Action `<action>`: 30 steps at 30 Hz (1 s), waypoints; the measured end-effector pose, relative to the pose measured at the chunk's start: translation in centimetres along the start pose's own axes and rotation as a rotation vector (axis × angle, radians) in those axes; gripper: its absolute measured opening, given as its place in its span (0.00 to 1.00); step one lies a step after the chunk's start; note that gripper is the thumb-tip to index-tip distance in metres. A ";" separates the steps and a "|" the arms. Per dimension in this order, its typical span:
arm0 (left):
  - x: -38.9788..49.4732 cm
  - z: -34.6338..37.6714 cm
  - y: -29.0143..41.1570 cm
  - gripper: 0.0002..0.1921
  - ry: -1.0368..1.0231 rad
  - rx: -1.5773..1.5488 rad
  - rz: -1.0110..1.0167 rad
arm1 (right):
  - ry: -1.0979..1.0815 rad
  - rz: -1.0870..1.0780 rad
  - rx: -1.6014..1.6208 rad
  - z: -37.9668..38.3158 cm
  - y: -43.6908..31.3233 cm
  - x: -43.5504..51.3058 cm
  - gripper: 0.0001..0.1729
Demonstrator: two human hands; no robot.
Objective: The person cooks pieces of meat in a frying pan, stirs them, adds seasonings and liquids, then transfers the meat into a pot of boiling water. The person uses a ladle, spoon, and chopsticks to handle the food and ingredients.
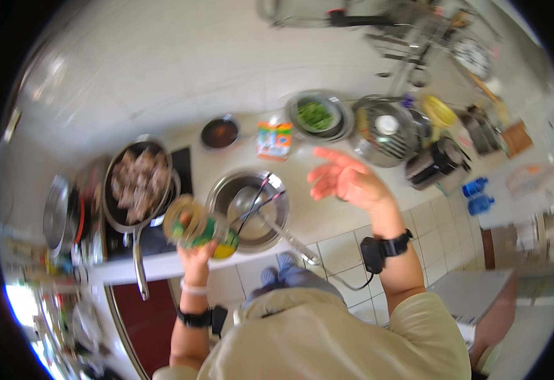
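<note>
My left hand (pixel 196 256) grips a clear plastic container (pixel 189 221) with green and yellow on its side, blurred, tilted between the frying pan and the pot. My right hand (pixel 348 183) hangs empty over the counter, fingers spread. Between the hands stands a stainless steel pot (pixel 284 221). A metal ladle (pixel 296 244) and a pair of dark chopsticks (pixel 253 209) with pink bands rest in it. On the black cooktop (pixel 182 164) at left is a frying pan (pixel 111 213) filled with pale meat pieces (pixel 139 185).
Along the wall are a bowl of dark sauce (pixel 220 133), an orange-and-white pouch (pixel 274 141), chopped greens (pixel 315 115) in nested bowls, and a glass-lidded pot (pixel 376 147). Farther right stand a dark kettle (pixel 431 164) and a yellow bowl (pixel 438 110). Another pan (pixel 57 213) leans far left.
</note>
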State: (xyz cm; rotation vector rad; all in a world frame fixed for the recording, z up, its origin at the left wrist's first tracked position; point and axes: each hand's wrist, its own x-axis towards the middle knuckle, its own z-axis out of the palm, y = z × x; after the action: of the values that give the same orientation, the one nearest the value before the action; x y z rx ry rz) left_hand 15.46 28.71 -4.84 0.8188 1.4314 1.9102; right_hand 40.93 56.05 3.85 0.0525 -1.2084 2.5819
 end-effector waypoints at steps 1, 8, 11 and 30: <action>-0.5 -0.1 -0.1 0.44 0.056 -0.043 -0.038 | 0.289 0.148 -0.332 -0.8 0.8 -1.0 0.37; -3.5 -0.3 2.2 0.41 -0.006 -0.075 -0.007 | 0.736 -0.060 -1.334 -1.5 -3.2 -8.3 0.14; -4.5 0.6 2.9 0.41 0.025 -0.070 0.004 | 0.886 -0.175 -1.231 -1.8 -8.7 -9.5 0.09; -11.0 26.8 4.9 0.41 0.582 -0.038 0.313 | 1.379 -0.382 -1.942 -28.9 -57.5 1.8 0.25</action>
State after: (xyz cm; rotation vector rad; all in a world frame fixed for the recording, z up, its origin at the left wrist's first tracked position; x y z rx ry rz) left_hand 42.54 34.94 4.66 0.5052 1.6576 2.5532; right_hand 57.55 113.25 28.34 -1.2995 -1.8616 -0.0187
